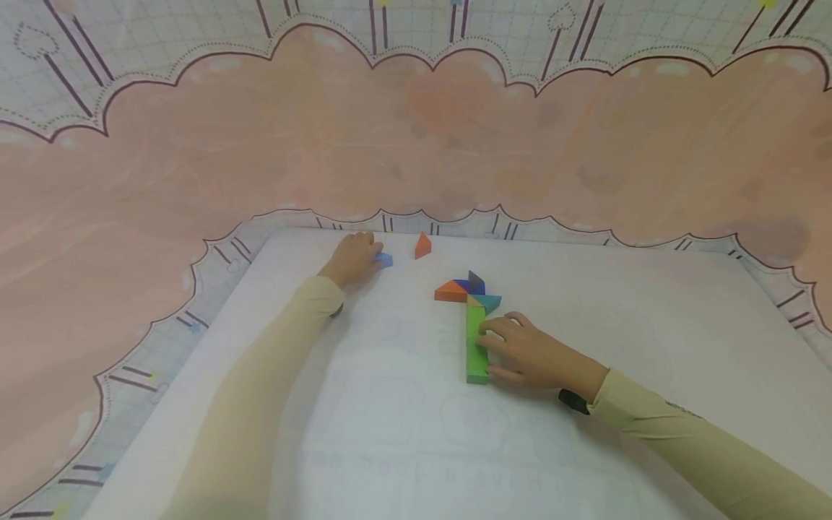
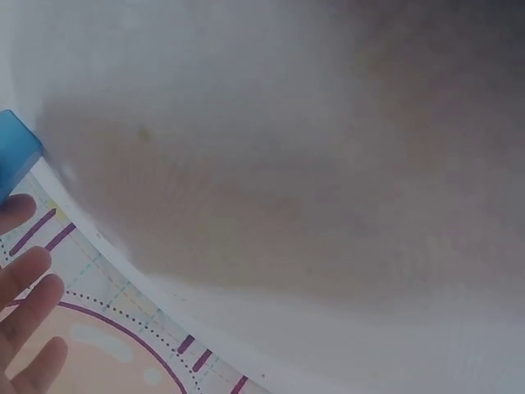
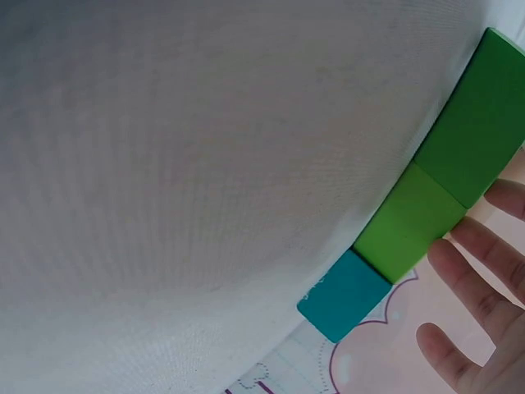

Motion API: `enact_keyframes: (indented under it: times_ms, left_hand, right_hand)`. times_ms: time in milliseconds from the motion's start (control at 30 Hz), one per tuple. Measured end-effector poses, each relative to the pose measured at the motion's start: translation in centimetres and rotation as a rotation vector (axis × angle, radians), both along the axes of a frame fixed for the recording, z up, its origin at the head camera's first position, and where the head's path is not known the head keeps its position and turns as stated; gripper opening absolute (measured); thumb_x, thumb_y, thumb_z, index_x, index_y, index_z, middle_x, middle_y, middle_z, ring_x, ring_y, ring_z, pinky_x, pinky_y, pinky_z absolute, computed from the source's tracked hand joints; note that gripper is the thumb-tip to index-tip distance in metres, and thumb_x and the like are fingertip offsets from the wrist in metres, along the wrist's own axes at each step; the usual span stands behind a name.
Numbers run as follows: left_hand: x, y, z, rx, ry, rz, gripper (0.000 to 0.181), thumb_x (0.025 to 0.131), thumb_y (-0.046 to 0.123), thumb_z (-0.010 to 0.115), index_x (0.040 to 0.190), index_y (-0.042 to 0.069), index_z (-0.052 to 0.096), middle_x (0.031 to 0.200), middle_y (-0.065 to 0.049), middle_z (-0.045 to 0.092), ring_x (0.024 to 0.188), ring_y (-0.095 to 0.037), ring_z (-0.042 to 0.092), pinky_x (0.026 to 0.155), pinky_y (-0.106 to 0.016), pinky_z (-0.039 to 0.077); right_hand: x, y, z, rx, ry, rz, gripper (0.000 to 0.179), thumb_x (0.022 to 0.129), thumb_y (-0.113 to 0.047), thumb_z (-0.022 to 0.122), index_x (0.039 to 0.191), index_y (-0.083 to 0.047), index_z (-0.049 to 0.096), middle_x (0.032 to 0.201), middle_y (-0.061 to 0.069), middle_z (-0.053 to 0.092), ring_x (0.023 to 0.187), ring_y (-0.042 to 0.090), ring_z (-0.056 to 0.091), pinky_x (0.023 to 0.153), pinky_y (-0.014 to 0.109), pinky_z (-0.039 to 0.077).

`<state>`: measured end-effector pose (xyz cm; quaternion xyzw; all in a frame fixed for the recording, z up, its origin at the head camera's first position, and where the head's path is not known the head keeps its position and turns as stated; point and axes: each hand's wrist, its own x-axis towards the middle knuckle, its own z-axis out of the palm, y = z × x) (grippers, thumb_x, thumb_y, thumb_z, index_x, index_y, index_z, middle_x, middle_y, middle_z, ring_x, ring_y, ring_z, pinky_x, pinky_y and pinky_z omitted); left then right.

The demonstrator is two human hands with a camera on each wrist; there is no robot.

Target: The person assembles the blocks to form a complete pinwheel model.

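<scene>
My left hand [image 1: 354, 258] is at the far left of the white table, with its fingers at a light blue block [image 1: 385, 260]. In the left wrist view a fingertip meets this blue block [image 2: 15, 152], other fingers are spread apart, and the thumb is hidden. My right hand [image 1: 529, 354] lies beside a row of green blocks [image 1: 477, 354], relaxed fingertips touching its right side. Two green pieces and a teal block [image 3: 344, 295] line up end to end in the right wrist view. Beyond the row sit an orange triangle [image 1: 450, 292], a dark blue piece [image 1: 479, 286] and a teal triangle [image 1: 489, 300].
A separate orange block [image 1: 422, 246] stands near the far edge, between the left hand and the arrangement. The white tabletop [image 1: 390, 404] is bordered by a patterned cloth [image 1: 416, 144] with peach scallops.
</scene>
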<state>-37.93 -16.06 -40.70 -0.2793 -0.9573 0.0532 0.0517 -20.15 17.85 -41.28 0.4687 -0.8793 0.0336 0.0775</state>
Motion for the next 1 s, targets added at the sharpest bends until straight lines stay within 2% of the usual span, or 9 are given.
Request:
enact_keyframes:
  times_ms: [133, 267, 500, 700, 900, 1000]
  left_hand:
    - [0.5, 0.2, 0.2, 0.004, -0.02, -0.028, 0.03, 0.092, 0.026, 0.056, 0.113, 0.004, 0.061, 0.105, -0.016, 0.058, 0.092, -0.029, 0.057, 0.086, -0.042, 0.048]
    - [1.5, 0.8, 0.6, 0.009, -0.046, -0.081, 0.028, 0.092, 0.024, 0.056, 0.111, 0.005, 0.062, 0.102, -0.014, 0.059, 0.089, -0.027, 0.057, 0.086, -0.041, 0.049]
    - [3.8, 2.0, 0.5, -0.019, -0.003, -0.18, 0.025, 0.093, 0.026, 0.056, 0.109, 0.008, 0.064, 0.103, -0.011, 0.06, 0.093, -0.026, 0.058, 0.094, -0.04, 0.046]
    - [5.4, 3.1, 0.5, -0.075, -0.034, -0.206, 0.028, 0.093, 0.027, 0.057, 0.115, 0.01, 0.062, 0.112, -0.012, 0.06, 0.104, -0.026, 0.057, 0.102, -0.041, 0.043]
    - [6.5, 4.0, 0.2, -0.122, -0.007, -0.289, 0.028, 0.093, 0.029, 0.057, 0.114, 0.011, 0.062, 0.1, -0.007, 0.06, 0.091, -0.022, 0.057, 0.097, -0.038, 0.045]
    - [7.2, 4.5, 0.2, -0.118, -0.004, -0.317, 0.029, 0.092, 0.03, 0.058, 0.114, 0.012, 0.062, 0.1, -0.007, 0.06, 0.092, -0.022, 0.057, 0.098, -0.039, 0.045]
  right_hand:
    - [0.0, 0.0, 0.0, 0.012, -0.006, -0.007, 0.042, 0.087, -0.035, 0.062, 0.121, -0.012, 0.057, 0.123, 0.007, 0.056, 0.116, 0.022, 0.052, 0.101, 0.047, 0.041]
    - [-0.1, 0.0, 0.0, 0.022, -0.009, -0.01, 0.042, 0.088, -0.036, 0.061, 0.122, -0.012, 0.057, 0.124, 0.007, 0.056, 0.117, 0.021, 0.052, 0.102, 0.046, 0.041]
    - [-0.1, 0.1, 0.0, 0.027, -0.016, -0.006, 0.042, 0.088, -0.036, 0.061, 0.122, -0.012, 0.056, 0.124, 0.006, 0.056, 0.118, 0.021, 0.051, 0.102, 0.046, 0.04]
    - [-0.1, 0.1, 0.0, 0.017, -0.005, 0.001, 0.043, 0.087, -0.036, 0.063, 0.122, -0.011, 0.057, 0.123, 0.007, 0.056, 0.118, 0.021, 0.051, 0.101, 0.046, 0.04]
    - [0.0, 0.0, 0.1, 0.011, -0.007, 0.001, 0.044, 0.087, -0.036, 0.063, 0.121, -0.01, 0.057, 0.123, 0.008, 0.056, 0.117, 0.022, 0.051, 0.101, 0.047, 0.04]
    - [0.0, 0.0, 0.0, 0.011, -0.004, 0.001, 0.043, 0.087, -0.036, 0.063, 0.121, -0.01, 0.057, 0.123, 0.007, 0.056, 0.117, 0.022, 0.052, 0.101, 0.047, 0.041]
